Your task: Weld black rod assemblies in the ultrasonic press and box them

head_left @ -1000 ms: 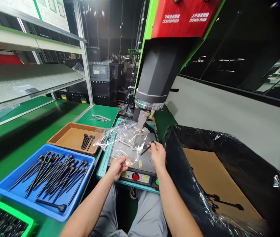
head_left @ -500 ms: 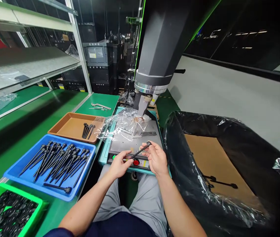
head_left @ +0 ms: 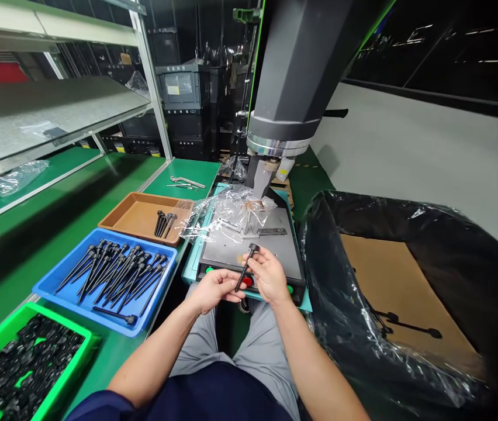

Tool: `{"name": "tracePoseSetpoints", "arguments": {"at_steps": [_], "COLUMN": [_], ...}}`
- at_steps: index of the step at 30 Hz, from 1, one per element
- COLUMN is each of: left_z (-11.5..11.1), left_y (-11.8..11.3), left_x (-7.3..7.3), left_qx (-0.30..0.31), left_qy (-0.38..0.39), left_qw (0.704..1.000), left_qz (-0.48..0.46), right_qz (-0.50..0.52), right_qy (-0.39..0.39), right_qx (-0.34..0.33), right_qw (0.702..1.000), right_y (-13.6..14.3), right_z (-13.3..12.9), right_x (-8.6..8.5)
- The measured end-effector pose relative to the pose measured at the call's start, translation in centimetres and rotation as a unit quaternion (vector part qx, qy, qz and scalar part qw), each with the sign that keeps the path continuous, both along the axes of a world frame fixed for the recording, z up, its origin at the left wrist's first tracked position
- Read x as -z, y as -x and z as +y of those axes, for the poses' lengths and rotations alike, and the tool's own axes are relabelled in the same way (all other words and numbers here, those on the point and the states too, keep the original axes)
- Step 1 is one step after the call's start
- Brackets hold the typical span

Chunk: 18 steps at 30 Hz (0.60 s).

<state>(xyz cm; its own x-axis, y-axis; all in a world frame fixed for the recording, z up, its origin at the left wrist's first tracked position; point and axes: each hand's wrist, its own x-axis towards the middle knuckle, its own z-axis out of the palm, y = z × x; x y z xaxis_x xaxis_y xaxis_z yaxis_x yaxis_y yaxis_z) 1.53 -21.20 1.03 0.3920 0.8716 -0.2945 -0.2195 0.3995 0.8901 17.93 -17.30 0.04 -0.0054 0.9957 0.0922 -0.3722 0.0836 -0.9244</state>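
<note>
In front of the machine's base I hold a black ribbed rod with a knobbed head [head_left: 243, 275], tilted with its head up and away from me. My right hand [head_left: 270, 277] pinches it just below the head. Around its lower, thin end the fingers of my left hand [head_left: 214, 290] are closed. Behind my hands is the grey metal machine plate [head_left: 218, 251], with a red button [head_left: 247, 282] partly hidden by them. Clear plastic film [head_left: 214, 210] drapes over the plate's back left part, below the machine head [head_left: 279, 126].
To the left stand a blue tray [head_left: 41, 287] of similar black rods, a brown tray [head_left: 132, 211] with several more, and a green bin [head_left: 86, 351] of small black parts. At right, a black-lined box [head_left: 332, 280] holds cardboard [head_left: 389, 275] and a few rods. Wrenches [head_left: 187, 182] lie behind.
The rod has turned steeper, its head now nearer the middle and its thin end lower. Both hands have come closer together. The whole view has shifted slightly.
</note>
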Motion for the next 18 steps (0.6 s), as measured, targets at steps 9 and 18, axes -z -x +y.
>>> {"name": "tracePoseSetpoints", "arguments": {"at_steps": [9, 18], "left_z": [-0.2, -0.3], "left_y": [1.6, 2.5], "left_x": [0.3, -0.6], "left_qx": [-0.043, -0.059], "left_qy": [-0.2, -0.211], "left_qw": [0.953, 0.939], "left_qz": [0.224, 0.265], "right_qz": [-0.155, -0.186], "right_qy": [-0.15, -0.169], "right_qx": [0.029, 0.028], "right_qw": [0.976, 0.967], "right_y": [2.6, 3.7], "right_z": [-2.0, -1.6], "right_x": [2.2, 2.5]}}
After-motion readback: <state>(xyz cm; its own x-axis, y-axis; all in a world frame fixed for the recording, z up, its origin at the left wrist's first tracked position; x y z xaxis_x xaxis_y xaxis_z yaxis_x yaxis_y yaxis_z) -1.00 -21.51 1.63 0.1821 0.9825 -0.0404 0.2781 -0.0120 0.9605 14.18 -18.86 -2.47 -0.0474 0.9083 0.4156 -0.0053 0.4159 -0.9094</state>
